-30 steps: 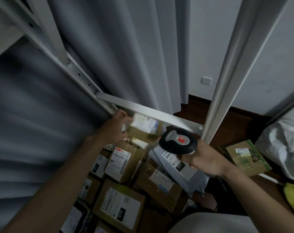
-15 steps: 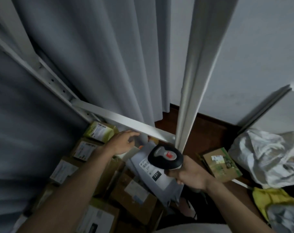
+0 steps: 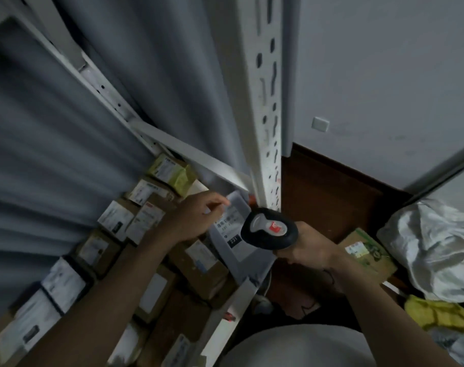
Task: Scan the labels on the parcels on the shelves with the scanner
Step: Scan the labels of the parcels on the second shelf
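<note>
A grey poly mailer (image 3: 232, 246) with a white label and a black "231" tag leans on the cardboard parcels at the right end of the shelf. My left hand (image 3: 195, 217) pinches its upper left edge. My right hand (image 3: 309, 247) grips a black scanner (image 3: 269, 230) with a grey and red top. The scanner's head hangs just over the mailer's right side and hides part of it. Several labelled cardboard parcels (image 3: 143, 221) fill the shelf to the left, and a yellow-green box (image 3: 172, 173) stands at the back.
A white slotted shelf upright (image 3: 264, 115) rises just behind the scanner, with a grey curtain (image 3: 66, 154) behind the shelf. On the dark floor to the right lie a green-brown box (image 3: 368, 250), a white bag (image 3: 437, 242) and a yellow cloth (image 3: 442, 313).
My left hand has let go of the small box, which now stands at the back of the shelf, and has moved right onto the grey mailer. The scanner stays over the mailer.
</note>
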